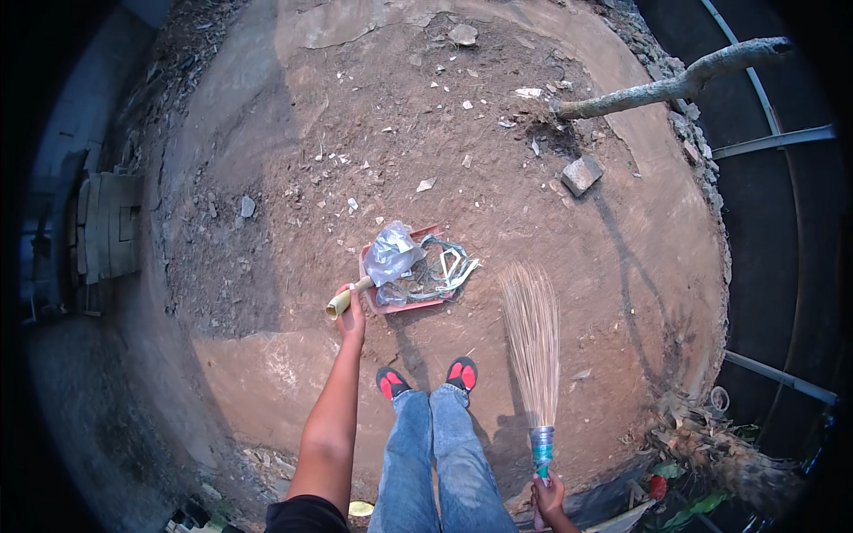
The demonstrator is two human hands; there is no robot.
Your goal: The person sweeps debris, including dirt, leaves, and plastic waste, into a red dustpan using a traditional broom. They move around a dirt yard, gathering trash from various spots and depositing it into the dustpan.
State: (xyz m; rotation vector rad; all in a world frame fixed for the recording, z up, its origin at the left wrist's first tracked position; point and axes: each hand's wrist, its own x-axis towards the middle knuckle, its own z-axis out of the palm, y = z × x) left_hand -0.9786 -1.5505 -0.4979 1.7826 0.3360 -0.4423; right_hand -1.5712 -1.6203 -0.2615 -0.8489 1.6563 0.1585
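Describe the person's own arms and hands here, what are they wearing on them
Both hands are bare: no gloves, rings or watch can be made out on the left hand or the right hand. The left forearm is uncovered along its whole visible length, up to a dark short sleeve at the lower edge. Only the right wrist shows, also uncovered.

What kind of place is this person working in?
Probably an outdoor yard: bare swept earth with scattered stones, a tree trunk rising from it, and a twig broom beside a litter-filled dustpan.
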